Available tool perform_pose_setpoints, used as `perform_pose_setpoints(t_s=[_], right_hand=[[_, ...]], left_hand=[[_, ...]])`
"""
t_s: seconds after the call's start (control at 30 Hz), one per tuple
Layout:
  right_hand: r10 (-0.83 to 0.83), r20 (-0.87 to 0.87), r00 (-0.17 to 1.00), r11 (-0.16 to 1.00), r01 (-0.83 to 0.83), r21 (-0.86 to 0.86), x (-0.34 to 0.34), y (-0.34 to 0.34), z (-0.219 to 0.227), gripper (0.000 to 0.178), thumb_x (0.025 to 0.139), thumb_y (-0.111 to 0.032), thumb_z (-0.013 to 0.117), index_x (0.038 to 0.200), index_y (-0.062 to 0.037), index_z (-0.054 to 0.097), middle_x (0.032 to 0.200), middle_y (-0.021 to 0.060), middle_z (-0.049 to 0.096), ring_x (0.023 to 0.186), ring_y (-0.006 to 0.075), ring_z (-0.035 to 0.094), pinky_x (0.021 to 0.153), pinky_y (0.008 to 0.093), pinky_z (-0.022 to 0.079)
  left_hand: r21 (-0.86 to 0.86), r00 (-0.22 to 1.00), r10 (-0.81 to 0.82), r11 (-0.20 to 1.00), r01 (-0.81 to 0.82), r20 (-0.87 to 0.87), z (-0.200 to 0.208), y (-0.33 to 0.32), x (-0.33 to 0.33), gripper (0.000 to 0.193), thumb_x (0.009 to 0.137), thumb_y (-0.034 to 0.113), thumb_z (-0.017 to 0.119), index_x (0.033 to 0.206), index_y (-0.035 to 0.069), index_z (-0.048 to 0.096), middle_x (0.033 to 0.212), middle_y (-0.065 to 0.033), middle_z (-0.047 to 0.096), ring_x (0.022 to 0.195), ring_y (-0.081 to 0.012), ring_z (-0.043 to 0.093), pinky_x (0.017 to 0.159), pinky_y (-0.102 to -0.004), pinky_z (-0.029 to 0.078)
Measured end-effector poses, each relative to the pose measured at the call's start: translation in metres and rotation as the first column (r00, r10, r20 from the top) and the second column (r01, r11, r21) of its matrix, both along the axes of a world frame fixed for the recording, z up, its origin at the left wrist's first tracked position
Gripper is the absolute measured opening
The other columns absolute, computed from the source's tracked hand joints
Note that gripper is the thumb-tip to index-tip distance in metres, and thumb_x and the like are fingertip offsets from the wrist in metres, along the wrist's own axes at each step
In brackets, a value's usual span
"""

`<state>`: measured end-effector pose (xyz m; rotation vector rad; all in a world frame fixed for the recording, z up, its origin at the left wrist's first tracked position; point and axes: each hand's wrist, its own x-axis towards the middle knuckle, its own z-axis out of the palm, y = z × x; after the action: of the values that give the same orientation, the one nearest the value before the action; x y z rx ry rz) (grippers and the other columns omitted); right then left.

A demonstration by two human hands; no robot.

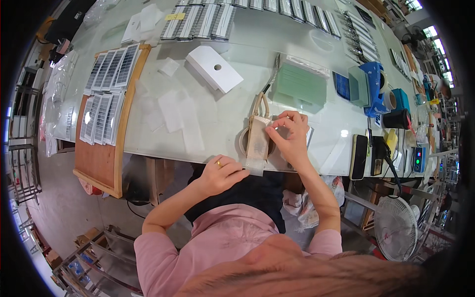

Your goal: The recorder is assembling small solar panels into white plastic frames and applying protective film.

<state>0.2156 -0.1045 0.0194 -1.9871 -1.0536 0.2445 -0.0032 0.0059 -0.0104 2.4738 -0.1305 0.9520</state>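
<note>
Block point(258, 138), flat and tan, lies near mid-frame on the table point(222, 106); right of it the right hand point(292, 136) curls, thumb and forefinger nearly meeting, while the left hand point(221, 175), lower, bends loosely beside clear film point(255, 168); whether either grips anything, one cannot tell

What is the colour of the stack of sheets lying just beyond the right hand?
The stack of sheets is pale green; the head view shows it best.
</note>
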Motion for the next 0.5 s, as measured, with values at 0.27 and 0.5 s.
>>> perform_pose_setpoints(t_s=[0.27,0.5], right_hand=[[-0.024,0.093,0.995,0.999,0.027,-0.040,0.008,0.010,0.000,0.018,0.075,-0.023,0.080,0.081,-0.0122,0.067,0.107,0.0037,0.058,0.105,0.0268,0.045,0.097,0.0412,0.030],[-0.052,0.098,0.994,0.997,0.057,-0.046,0.012,0.006,0.007,0.022,0.074,-0.024,0.080,0.083,-0.0137,0.063,0.108,0.0018,0.058,0.106,0.0256,0.047,0.093,0.0407,0.028]], left_hand=[[-0.152,0.997,0.074,0.986,-0.075,-0.010,0.007,0.009,0.009,0.022,0.067,0.012,0.083,0.085,0.014,0.071,0.081,0.0022,0.055,0.071,-0.0174,0.054,0.059,-0.0324,0.042],[-0.027,1.000,0.013,1.000,-0.014,-0.017,0.012,0.010,0.012,0.022,0.070,0.013,0.082,0.088,0.011,0.069,0.083,0.0017,0.058,0.073,-0.0168,0.056,0.063,-0.0315,0.044]])
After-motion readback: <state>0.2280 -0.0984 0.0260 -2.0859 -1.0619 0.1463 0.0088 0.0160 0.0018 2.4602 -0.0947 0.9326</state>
